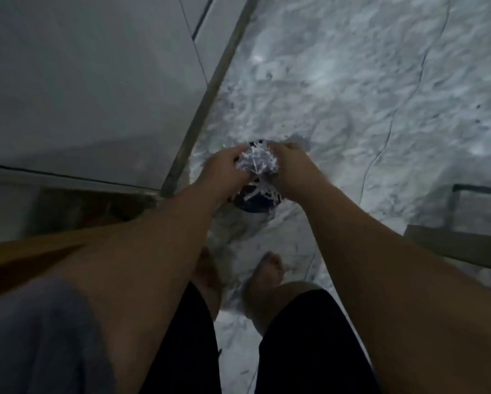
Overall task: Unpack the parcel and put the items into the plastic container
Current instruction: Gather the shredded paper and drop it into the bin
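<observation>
Both my hands hold a bundle of white shredded paper filling (256, 162) out in front of me, above the marble floor. My left hand (222, 169) grips its left side and my right hand (290, 166) grips its right side. Strands of the paper hang down between my wrists. Directly under the bundle I see a dark round thing (255, 201), partly hidden by my hands; I cannot tell what it is or whether it is held. A clear plastic container (478, 206) shows at the right edge, behind a brown cardboard flap (451, 245).
I stand barefoot on white marble floor (352, 95). A white wall or door (82, 81) with a metal floor strip (210, 89) runs along the left. A wooden edge (39, 248) sits at the lower left.
</observation>
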